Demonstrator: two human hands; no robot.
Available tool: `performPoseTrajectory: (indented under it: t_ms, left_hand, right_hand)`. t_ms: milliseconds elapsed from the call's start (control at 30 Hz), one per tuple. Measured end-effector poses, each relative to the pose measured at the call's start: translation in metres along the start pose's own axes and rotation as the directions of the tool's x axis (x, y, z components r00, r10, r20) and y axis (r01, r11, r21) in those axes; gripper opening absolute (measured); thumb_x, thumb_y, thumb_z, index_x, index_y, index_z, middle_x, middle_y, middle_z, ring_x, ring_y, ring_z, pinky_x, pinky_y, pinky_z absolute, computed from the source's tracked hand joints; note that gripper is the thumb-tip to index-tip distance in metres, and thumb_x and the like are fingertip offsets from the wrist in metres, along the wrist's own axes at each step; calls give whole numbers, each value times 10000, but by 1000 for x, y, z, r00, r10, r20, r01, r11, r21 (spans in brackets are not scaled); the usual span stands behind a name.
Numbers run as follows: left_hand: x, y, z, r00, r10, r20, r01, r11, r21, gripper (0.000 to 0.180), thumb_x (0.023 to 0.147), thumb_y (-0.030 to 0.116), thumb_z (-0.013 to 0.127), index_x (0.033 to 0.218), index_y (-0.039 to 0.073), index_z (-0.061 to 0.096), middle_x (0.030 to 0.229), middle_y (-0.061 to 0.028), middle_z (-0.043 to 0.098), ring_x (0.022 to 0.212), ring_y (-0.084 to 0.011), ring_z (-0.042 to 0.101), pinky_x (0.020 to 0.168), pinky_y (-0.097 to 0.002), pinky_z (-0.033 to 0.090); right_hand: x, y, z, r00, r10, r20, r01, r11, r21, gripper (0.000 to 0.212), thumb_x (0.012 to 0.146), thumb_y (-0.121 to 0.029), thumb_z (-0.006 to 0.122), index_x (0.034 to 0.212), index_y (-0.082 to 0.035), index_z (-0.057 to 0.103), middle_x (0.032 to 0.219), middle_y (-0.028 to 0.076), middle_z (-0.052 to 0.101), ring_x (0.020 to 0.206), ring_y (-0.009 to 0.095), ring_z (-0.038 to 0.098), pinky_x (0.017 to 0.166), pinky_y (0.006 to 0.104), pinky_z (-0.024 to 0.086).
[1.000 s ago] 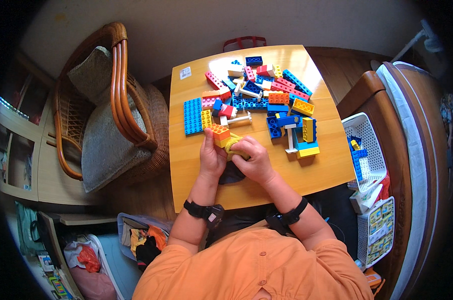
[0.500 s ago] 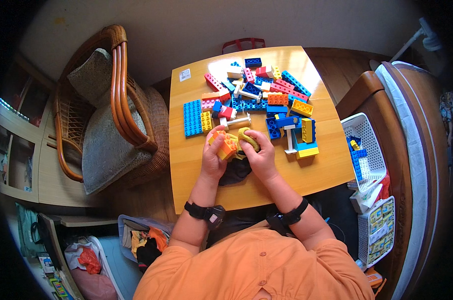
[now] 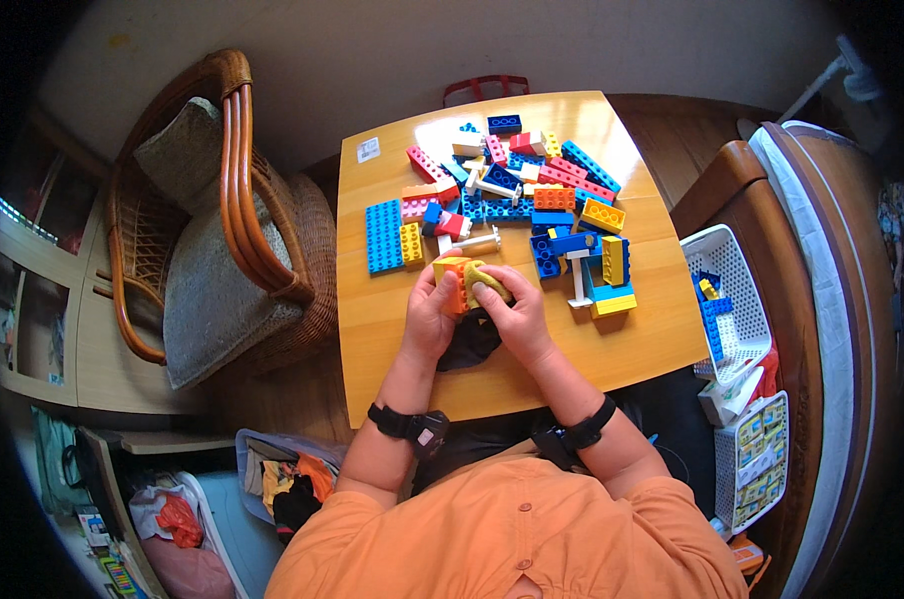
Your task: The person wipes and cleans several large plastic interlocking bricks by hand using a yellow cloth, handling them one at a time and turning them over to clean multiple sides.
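Near the front of the wooden table (image 3: 612, 344), my left hand (image 3: 430, 314) is closed round an orange and yellow toy brick (image 3: 453, 274). My right hand (image 3: 517, 316) grips a bunched yellow cloth (image 3: 484, 283) and presses it against the brick's studded side. Below the hands lies a dark cloth-like thing (image 3: 469, 346), partly hidden. Just beyond the hands is a white post-shaped piece (image 3: 477, 241). To its left stand a yellow brick (image 3: 411, 243) and a blue studded plate (image 3: 383, 236).
Several coloured bricks, among them an orange one (image 3: 554, 199), spread over the table's far half. A blue, white and yellow stack (image 3: 612, 290) stands to the right. White baskets (image 3: 736, 290) sit beyond the right edge. A wicker chair (image 3: 223, 270) is at the left.
The brick in my left hand has turned, and the yellow cloth in my right hand has moved left onto its studs. The loose bricks on the table have not moved.
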State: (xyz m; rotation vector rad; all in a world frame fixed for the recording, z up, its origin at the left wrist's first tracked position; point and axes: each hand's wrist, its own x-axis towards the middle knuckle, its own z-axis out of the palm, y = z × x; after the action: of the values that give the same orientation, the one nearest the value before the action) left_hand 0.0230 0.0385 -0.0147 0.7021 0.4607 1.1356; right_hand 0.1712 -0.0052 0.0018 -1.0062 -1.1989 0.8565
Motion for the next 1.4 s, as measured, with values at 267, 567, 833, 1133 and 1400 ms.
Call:
performPoseTrajectory:
  t_ms: [267,567,833,1133,1400]
  left_hand:
    - [-1,-2,2,995,97,-3,-96,990,102,506,979,133,633,1432,38,428,1258,-116,607,1136,-208,613,1000,-325,507]
    - [1,-1,0,982,157,-109,-161,987,-27,456,1018,211,578,1415,45,426,1184,-98,610,1071,-190,612,970,-327,503]
    - [3,-2,-12,982,107,-154,-122,988,-93,422,1034,293,548,1369,50,465,1167,-83,619,1068,-192,609,952,-348,499]
    - [0,-3,5,997,57,-52,-48,987,156,453,1037,278,540,1381,-4,453,1208,-118,616,1107,-198,613,988,-329,485]
    - [-4,3,5,998,25,-53,-21,996,81,470,1033,282,544,1389,-8,440,1186,-117,625,1075,-193,627,954,-319,504]
  right_hand:
    - [1,-1,-1,999,26,-27,-26,999,24,245,884,-129,731,1056,37,682,1015,119,688,929,200,663,814,295,521]
    - [-2,3,2,993,-74,87,92,971,-221,228,835,-134,738,997,19,694,921,185,688,835,321,683,755,357,547]
    - [-2,3,3,981,-132,141,169,940,-297,217,815,-157,729,954,7,694,888,185,680,817,345,678,734,381,551]
    - [-2,-9,5,976,-216,-21,207,955,-211,210,823,-63,727,1018,3,687,915,175,679,838,339,677,742,365,550]
    - [-2,0,3,973,-229,8,222,931,-290,217,831,-62,701,1032,17,684,943,189,687,845,338,678,758,367,553]
